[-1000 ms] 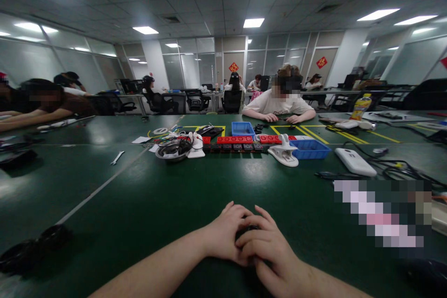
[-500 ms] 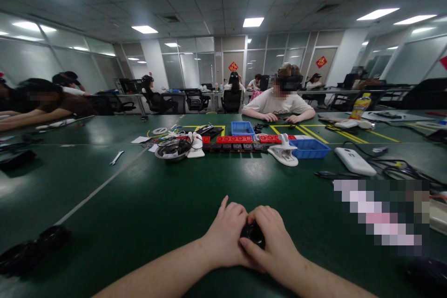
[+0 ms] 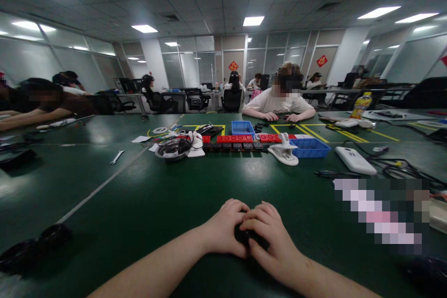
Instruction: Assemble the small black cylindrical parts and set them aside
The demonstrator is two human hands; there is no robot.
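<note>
Between my two hands is a rounded, glossy black part (image 3: 240,234), held low over the green table near its front edge. Fingers cover much of it, so its exact kind cannot be made out. My left hand (image 3: 225,229) wraps round its left side, fingers closed. From the right, my right hand (image 3: 275,238) grips it, with the fingers across the top and the thumb at the near side. Both hands meet at the far side of the part. Off to the left lie black round pieces (image 3: 52,237), partly in shadow.
Ahead is a row of red-topped black blocks (image 3: 237,139), flanked by a metal bowl of cables (image 3: 164,156), a white clamp (image 3: 284,151) and a blue bin (image 3: 312,148). A wrench (image 3: 117,157) lies left, a white device (image 3: 354,160) right. A person (image 3: 275,102) sits opposite.
My right hand's fingers have shifted further over the top of the black part, which has turned so its hollow no longer shows. My left hand's raised finger has come down.
</note>
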